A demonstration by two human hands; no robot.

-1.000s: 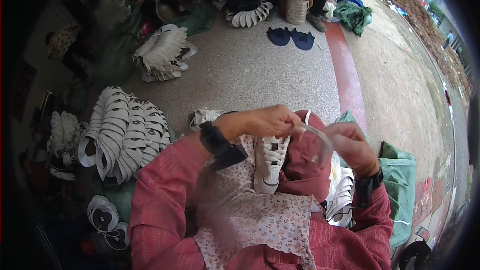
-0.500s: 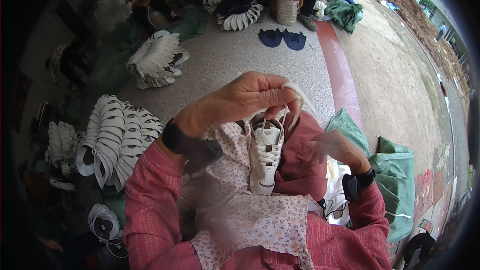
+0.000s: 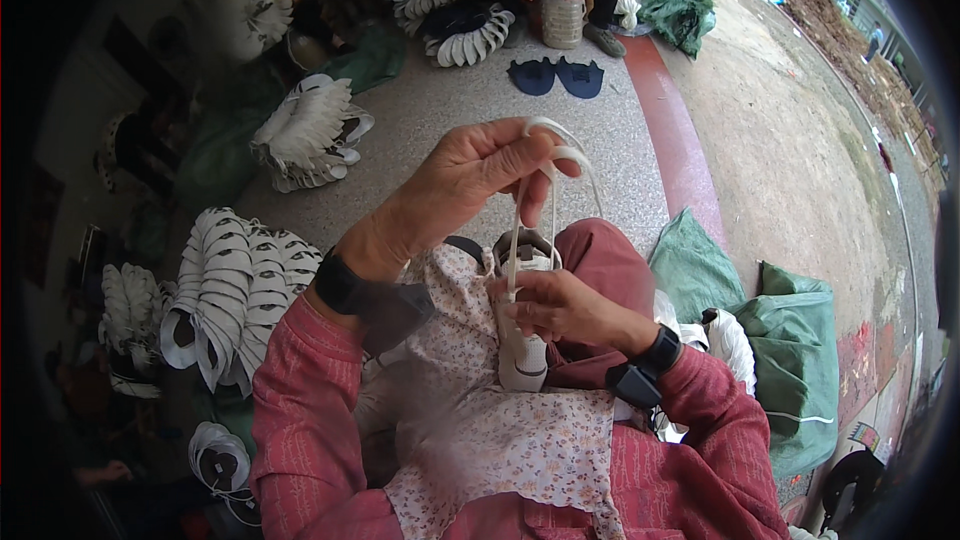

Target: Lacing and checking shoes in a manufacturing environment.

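Lg fanned stack of off-white shoe uppers, L of L hand. Beyond same hand: two flat navy rounded pieces on grey speckled floor; further off, beige ribbed container. Soft, creased green sack R of R hand.

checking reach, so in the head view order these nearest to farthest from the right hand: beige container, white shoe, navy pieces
1. White shoe: at the right hand, which partly covers it.
2. Navy pieces: ahead, on the floor.
3. Beige container: farthest ahead, beyond the navy pieces.
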